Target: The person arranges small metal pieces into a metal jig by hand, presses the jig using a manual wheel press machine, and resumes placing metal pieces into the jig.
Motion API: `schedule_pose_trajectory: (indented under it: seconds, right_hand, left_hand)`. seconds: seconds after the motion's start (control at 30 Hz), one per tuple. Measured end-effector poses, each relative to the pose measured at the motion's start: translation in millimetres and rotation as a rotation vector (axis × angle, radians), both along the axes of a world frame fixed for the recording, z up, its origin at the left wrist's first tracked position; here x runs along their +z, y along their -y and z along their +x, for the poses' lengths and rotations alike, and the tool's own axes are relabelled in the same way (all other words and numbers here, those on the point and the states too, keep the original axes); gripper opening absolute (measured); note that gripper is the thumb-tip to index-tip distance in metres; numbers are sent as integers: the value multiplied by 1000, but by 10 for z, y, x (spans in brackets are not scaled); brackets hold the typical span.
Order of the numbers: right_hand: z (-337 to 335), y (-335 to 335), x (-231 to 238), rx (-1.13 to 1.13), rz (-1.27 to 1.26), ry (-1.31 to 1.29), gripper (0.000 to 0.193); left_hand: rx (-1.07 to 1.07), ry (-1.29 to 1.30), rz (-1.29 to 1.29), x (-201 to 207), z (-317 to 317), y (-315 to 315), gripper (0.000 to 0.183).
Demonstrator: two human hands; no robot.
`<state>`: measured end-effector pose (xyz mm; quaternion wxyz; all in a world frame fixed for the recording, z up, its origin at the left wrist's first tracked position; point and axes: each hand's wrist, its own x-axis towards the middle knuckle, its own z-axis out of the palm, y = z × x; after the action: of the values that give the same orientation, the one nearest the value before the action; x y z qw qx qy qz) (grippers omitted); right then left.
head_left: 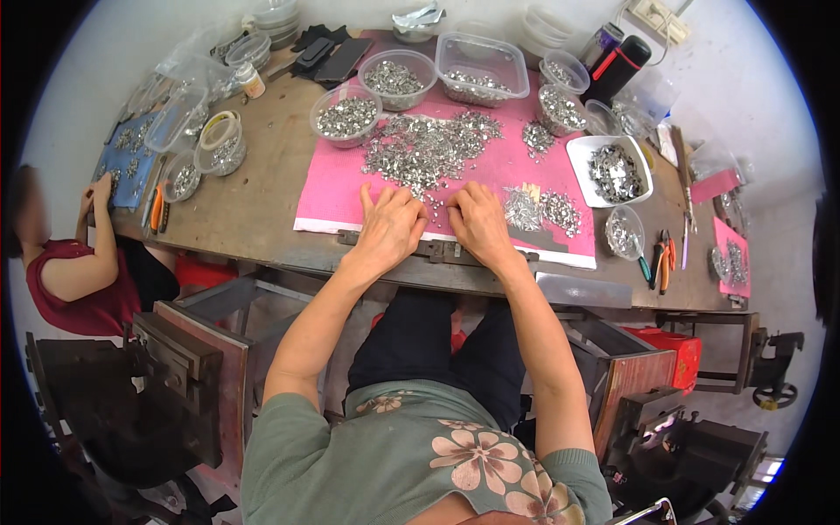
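Head view shows a person's two bare hands low over a pink cloth (319,197) near the front edge of a wooden surface (262,201). The left hand (389,223) and the right hand (479,219) face each other, slightly apart, with their fingers bent inward and held narrow. Whether either set of fingers grips a piece cannot be told, as the fingertips are too small to make out.

A few loose metal pieces (435,208) lie on the cloth between the hands. Just beyond them spreads a large heap of small silver parts (429,144). To the right of the right hand, and near it, lie a pile of thin silver pins (522,213) and, beside that, a small pile of chunkier bits (560,213).

Behind the heap stand two round clear bowls, the nearer at left (346,140) and the farther one (398,104), and a rectangular clear tub (481,63), all containing metal parts. A white tray (579,166) of darker parts sits at the cloth's right side, with orange-handled pliers (665,262) farther right. At far left, another person (74,284) sits by a blue mat (131,179).
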<state>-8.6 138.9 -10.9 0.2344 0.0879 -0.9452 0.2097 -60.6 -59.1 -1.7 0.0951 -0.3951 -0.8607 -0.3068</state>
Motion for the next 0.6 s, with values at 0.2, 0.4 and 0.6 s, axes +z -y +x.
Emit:
schedule_pose_trajectory:
  seconds: [0.2, 0.4, 0.6]
  right_hand:
    - [98, -61, 93, 37, -74, -25, 6]
    - [629, -183, 212, 68, -355, 97, 12]
    - [790, -151, 84, 61, -147, -12, 16]
  left_hand:
    - [-57, 11, 146, 61, 189, -115, 8]
    - [-224, -55, 229, -32, 383, -267, 10]
    - [-235, -111, 198, -76, 408, -361, 12]
